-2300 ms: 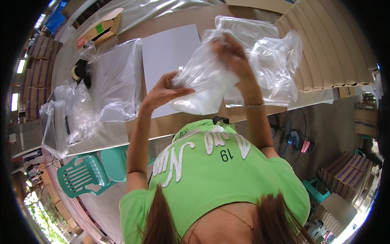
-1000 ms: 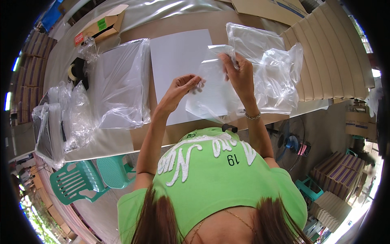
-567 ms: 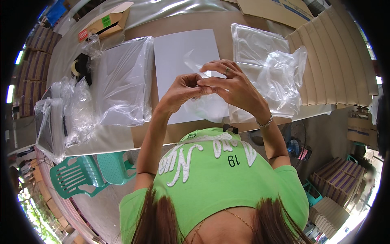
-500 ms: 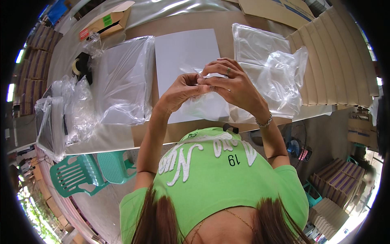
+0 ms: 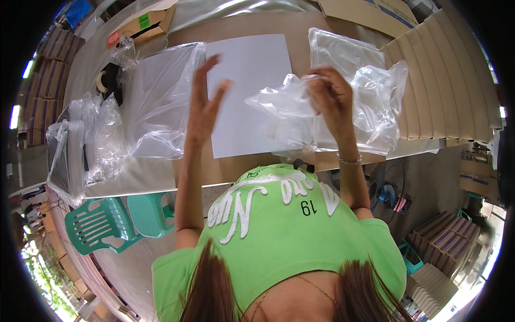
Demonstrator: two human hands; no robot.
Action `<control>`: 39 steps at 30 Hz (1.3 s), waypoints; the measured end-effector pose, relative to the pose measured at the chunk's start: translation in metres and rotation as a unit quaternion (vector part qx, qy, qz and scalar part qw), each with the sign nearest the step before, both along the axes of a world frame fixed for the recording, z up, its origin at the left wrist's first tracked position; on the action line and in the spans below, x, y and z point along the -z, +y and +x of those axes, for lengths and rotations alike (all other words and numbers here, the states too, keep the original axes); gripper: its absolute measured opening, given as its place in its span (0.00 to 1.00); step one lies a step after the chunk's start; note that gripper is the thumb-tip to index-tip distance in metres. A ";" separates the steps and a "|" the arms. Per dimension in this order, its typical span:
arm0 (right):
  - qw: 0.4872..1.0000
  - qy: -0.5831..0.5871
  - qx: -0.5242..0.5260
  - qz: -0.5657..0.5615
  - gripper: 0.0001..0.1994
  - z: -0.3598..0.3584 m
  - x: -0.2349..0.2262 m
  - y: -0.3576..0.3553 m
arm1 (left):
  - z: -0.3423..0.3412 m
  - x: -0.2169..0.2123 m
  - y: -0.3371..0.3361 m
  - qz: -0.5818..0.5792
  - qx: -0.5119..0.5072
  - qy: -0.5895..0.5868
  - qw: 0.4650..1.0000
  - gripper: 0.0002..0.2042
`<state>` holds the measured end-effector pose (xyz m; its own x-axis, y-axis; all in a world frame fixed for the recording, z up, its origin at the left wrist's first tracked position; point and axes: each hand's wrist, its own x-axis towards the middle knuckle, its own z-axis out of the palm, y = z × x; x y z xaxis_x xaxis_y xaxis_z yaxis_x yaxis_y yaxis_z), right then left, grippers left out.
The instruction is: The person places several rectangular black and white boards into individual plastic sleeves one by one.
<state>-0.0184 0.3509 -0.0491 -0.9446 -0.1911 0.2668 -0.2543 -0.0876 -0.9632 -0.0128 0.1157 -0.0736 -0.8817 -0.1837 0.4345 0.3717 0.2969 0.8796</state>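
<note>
A clear plastic bag [image 5: 279, 102] is pinched at its upper edge by the right hand [image 5: 328, 96], whose fingers are closed on the film, and is held above the table [image 5: 241, 166]. The bag hangs crumpled, just over the right part of a white sheet [image 5: 241, 91] that lies flat on the brown tabletop. The left hand [image 5: 204, 104] is raised over the left edge of that sheet with fingers spread apart; nothing is gripped in it, and it is set apart from the bag. A thin bracelet [image 5: 348, 160] is worn on the right wrist.

To the right of the sheet, a heap of clear bags [image 5: 375, 102] is seen, partly hidden behind the right hand. To the left, a packed bag with a pale sheet inside [image 5: 161, 102] is laid flat, and further bags [image 5: 102, 139] are bunched at the table's left end. A cardboard box [image 5: 142, 24] is placed at the far left corner, and flat cardboard [image 5: 450, 80] is stacked along the right. Two green plastic seats [image 5: 118, 222] are seen below the table edge.
</note>
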 end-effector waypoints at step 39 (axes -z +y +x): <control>0.637 -0.280 -0.347 -0.628 0.38 0.036 0.082 0.061 | 0.076 0.090 -0.062 0.484 0.411 -0.464 0.617 0.30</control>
